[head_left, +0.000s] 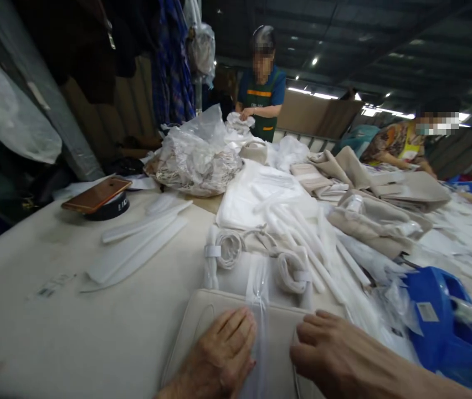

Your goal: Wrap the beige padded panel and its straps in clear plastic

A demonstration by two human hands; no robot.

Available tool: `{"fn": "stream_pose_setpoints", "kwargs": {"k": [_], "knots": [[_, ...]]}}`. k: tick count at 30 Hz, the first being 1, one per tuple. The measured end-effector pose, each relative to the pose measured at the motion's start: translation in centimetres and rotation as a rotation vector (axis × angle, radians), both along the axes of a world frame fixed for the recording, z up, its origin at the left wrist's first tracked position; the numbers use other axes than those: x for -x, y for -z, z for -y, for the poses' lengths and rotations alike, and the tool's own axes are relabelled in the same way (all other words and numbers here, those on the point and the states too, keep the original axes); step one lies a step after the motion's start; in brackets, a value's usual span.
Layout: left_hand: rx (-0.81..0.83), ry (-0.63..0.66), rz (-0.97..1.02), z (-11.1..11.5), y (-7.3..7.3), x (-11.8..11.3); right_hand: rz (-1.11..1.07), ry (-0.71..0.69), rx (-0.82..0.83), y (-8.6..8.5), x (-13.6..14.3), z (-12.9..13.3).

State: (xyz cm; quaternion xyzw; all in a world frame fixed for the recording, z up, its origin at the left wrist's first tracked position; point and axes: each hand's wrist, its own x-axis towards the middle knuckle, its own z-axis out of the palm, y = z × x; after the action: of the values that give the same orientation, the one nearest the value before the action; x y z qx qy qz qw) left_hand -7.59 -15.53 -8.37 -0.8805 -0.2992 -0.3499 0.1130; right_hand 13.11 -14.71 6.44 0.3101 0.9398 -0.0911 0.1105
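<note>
A flat beige padded fabric piece lies at the near edge of the table. My left hand presses flat on it, fingers together. My right hand rests on it to the right, fingers curled slightly. Between the two hands runs a clear plastic strip lengthwise over the fabric. Just beyond lie rolled white cords and a pile of white strips.
A phone sits on a dark tape roll at the left. A blue plastic tool lies at the right. Bags of fabric and beige pieces fill the far table. Two other people work at the far side.
</note>
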Motion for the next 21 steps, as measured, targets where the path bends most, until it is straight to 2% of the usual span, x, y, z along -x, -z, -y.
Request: {"fn": "stream_pose_setpoints", "kwargs": {"k": [2, 5, 8, 11, 13, 17, 21], "knots": [[0.032, 0.003, -0.025, 0.1, -0.3, 0.0, 0.058, 0.001, 0.065, 0.2, 2.1, -2.6], [0.009, -0.017, 0.064, -0.1, -0.5, -0.1, 0.116, -0.046, 0.050, 1.9, 3.6, -5.9], [-0.032, -0.032, 0.145, -0.5, 0.0, -0.4, 0.160, -0.076, 0.021, 3.1, 4.3, -7.7], [-0.051, -0.038, 0.165, -0.7, 0.6, -0.7, 0.188, -0.085, 0.032, 3.2, 5.2, -8.7], [-0.076, -0.040, 0.187, -0.7, 0.9, -0.8, 0.215, -0.021, 0.083, 2.9, 5.8, -9.3], [-0.102, -0.011, 0.203, -0.6, 1.5, -0.9, 0.244, 0.194, 0.207, 2.9, 6.6, -10.5], [-0.116, 0.004, 0.191, -0.7, 1.4, -0.8, 0.190, 0.286, 0.195, 3.5, 6.0, -11.9]]}}
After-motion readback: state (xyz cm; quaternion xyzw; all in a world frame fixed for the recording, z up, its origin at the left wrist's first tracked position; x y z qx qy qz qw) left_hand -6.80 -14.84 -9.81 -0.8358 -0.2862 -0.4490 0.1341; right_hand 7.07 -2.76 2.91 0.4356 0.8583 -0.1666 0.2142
